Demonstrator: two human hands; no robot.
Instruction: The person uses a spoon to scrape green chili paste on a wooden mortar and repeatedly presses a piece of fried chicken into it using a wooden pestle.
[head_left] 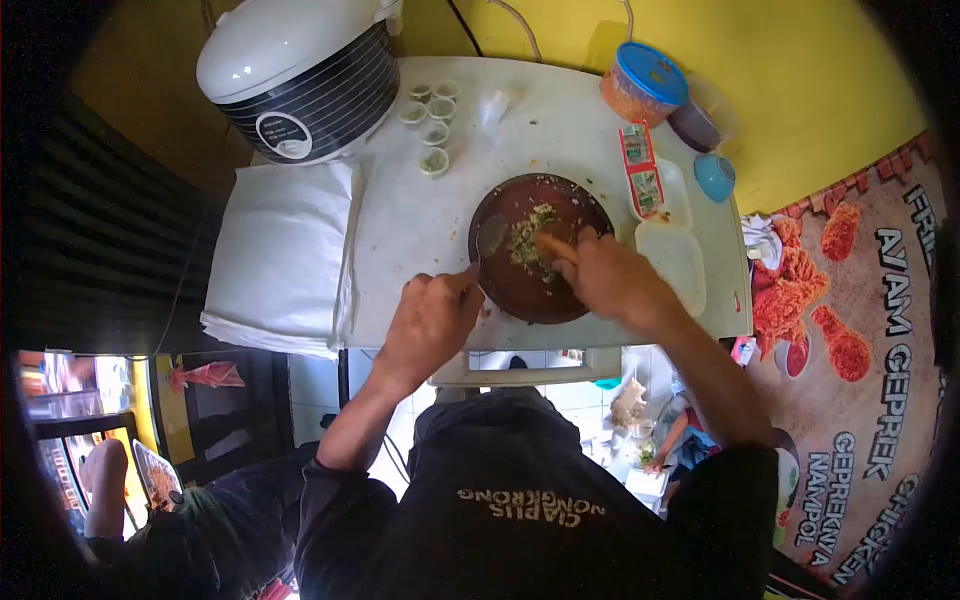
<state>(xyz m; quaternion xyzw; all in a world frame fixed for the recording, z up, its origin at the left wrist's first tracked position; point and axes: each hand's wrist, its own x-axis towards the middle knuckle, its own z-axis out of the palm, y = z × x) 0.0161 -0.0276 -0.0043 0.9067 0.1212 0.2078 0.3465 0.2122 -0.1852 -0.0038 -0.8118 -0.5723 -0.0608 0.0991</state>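
A round dark brown mortar dish (525, 300) stands on the white table, with chopped green and pale bits (532, 232) in its middle. My right hand (610, 275), over the dish's right side, is closed around an orange-brown pestle (556, 247) whose end reaches the bits. At the dish's left edge my left hand (433, 318) is closed on the thin handle of a spoon (491, 236), whose bowl lies inside the dish. Small cups of green bits (433, 162) stand behind and to the left.
White table (400, 225); rice cooker (300, 85) and stacked white paper (280, 250) at left. At right are an open foam box (672, 265) with red-edged packets (640, 170), a blue-lidded tub (645, 85) and a blue bowl (714, 177). Other people are at lower left and lower right.
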